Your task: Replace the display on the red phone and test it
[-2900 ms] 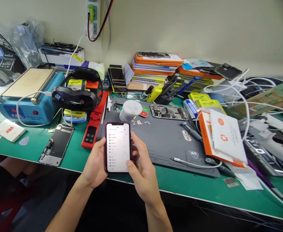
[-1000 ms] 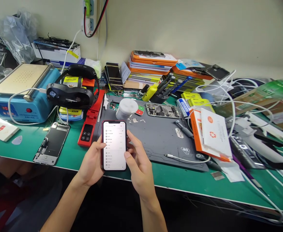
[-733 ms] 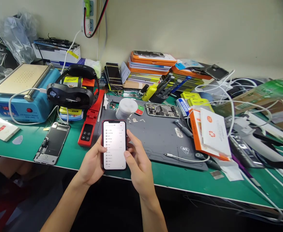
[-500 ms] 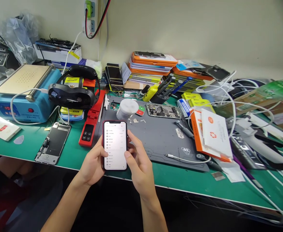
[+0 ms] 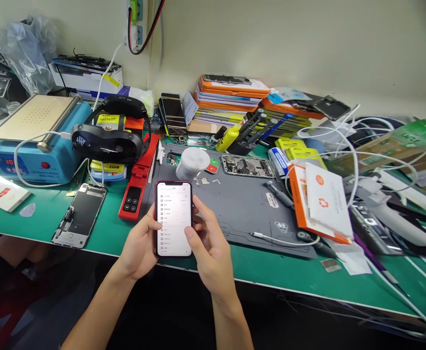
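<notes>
A smartphone (image 5: 173, 218) with a lit white settings list on its screen is held upright between both hands, over the bench's front edge. My left hand (image 5: 140, 245) is closed around its left side, the thumb over the screen's left edge. My right hand (image 5: 211, 248) grips the right side, its thumb at the screen's right edge; the fingers behind the phone are partly hidden. Just beyond the phone stands a white round container (image 5: 193, 163) on the dark grey work mat (image 5: 242, 209). An opened phone (image 5: 248, 166) with bared insides lies farther back on the mat.
At left are a blue heating machine (image 5: 34, 155), a black headset (image 5: 109, 141), a red tool (image 5: 132, 192) and a detached phone screen (image 5: 80, 216). A pen holder (image 5: 240, 143) stands behind the mat. An orange-and-white box (image 5: 322, 201) and tangled white cables (image 5: 351, 160) crowd the right.
My left thumb has moved slightly up along the screen, and my right thumb is a little higher too. The camera view has shifted slightly. Both hands still hold the smartphone.
</notes>
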Motion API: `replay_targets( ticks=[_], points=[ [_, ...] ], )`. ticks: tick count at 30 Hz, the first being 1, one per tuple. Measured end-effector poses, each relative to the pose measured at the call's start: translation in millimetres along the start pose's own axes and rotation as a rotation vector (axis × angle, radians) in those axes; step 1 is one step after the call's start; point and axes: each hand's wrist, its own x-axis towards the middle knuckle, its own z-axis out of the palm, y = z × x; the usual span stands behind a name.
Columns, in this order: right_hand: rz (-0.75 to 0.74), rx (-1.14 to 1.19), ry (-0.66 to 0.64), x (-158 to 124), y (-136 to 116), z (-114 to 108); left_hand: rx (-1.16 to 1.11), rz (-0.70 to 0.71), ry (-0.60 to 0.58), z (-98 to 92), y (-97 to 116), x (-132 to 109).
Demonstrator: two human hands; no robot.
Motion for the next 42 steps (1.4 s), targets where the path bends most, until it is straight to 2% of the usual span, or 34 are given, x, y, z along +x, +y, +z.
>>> replay_targets(
  ticks=[5,9,18,27,36,42],
  points=[
    [-0.029,0.014,-0.01,1.0,0.6,-0.3,-0.002,-0.008,-0.001,-2.3,0.2,0.3],
    [-0.05,0.005,-0.008,0.7,1.1,-0.6,0.029,-0.012,0.042,-2.8,0.1,-0.2],
    [-0.041,0.023,-0.014,1.2,1.4,-0.2,0.025,-0.01,0.015,-4.2,-0.8,-0.2],
    [-0.034,0.023,-0.013,0.2,2.7,-1.0,0.058,-0.007,0.06,-4.3,-1.7,-0.5],
    [-0.04,0.015,-0.015,0.5,1.7,-1.7,0.199,0.057,0.0,-0.6,-3.8,-1.2],
    [-0.036,0.011,-0.016,0.5,0.5,-1.1,0.069,0.002,0.057,0.4,-2.0,-0.5]
  ],
)
